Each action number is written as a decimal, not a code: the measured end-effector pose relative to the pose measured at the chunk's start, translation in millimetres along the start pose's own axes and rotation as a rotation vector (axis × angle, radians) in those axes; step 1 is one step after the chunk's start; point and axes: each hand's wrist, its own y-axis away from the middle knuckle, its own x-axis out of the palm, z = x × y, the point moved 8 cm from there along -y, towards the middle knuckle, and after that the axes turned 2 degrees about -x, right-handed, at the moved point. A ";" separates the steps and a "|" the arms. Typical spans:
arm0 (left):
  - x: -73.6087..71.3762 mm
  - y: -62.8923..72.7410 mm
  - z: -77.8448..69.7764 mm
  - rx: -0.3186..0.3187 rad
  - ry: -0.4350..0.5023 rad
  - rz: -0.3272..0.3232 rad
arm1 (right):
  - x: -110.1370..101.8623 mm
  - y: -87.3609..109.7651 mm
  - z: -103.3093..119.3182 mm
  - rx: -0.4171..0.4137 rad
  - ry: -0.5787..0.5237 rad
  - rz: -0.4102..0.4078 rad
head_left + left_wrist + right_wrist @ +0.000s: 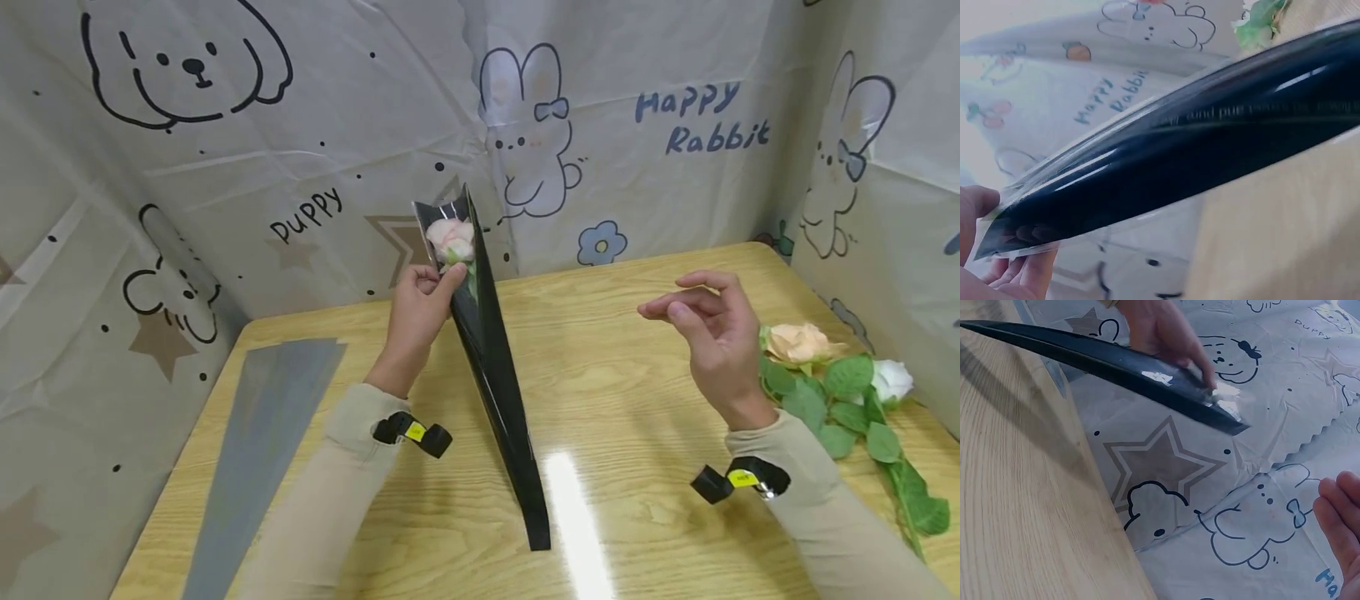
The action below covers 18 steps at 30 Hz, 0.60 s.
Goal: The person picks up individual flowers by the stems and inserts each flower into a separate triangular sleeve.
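Observation:
My left hand (423, 312) pinches the upper edge of a black flower sleeve (495, 358), thumb in front. The long sleeve leans upright, its narrow end low over the table. Inside its wide mouth sits a pale pink rose (452, 239), with some green below the bloom; the rest of its stem is hidden. In the left wrist view, the sleeve (1166, 150) shows a clear film edge and small printed text. My right hand (712, 333) hovers apart at the right, fingers loosely bent and holding nothing.
Grey flat sleeves (270, 442) lie on the wooden table (615, 392) at the left. To the right lie a peach rose (802, 343) and a white rose (892, 381) with leafy green stems (900, 483). A printed cloth (420, 92) hangs around the back and sides.

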 end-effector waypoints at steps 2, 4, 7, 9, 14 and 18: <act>2.7 -5.4 13.3 -0.036 0.007 0.004 | 0.4 0.4 -2.2 0.013 -0.001 0.002; 6.1 -9.6 27.2 -0.069 -0.028 0.006 | 0.7 2.4 -6.0 0.028 -0.017 0.004; 11.7 -14.4 46.6 -0.104 -0.114 0.005 | 3.9 8.2 -17.9 0.069 -0.031 0.028; 14.3 -17.7 58.3 -0.121 -0.169 0.001 | 8.5 13.8 -30.5 0.119 -0.020 0.056; 24.6 -22.3 80.2 -0.149 -0.257 0.038 | 19.4 33.5 -65.7 0.333 0.171 0.169; 37.1 -22.9 91.7 -0.150 -0.319 0.094 | 23.5 50.6 -86.1 0.476 0.258 0.273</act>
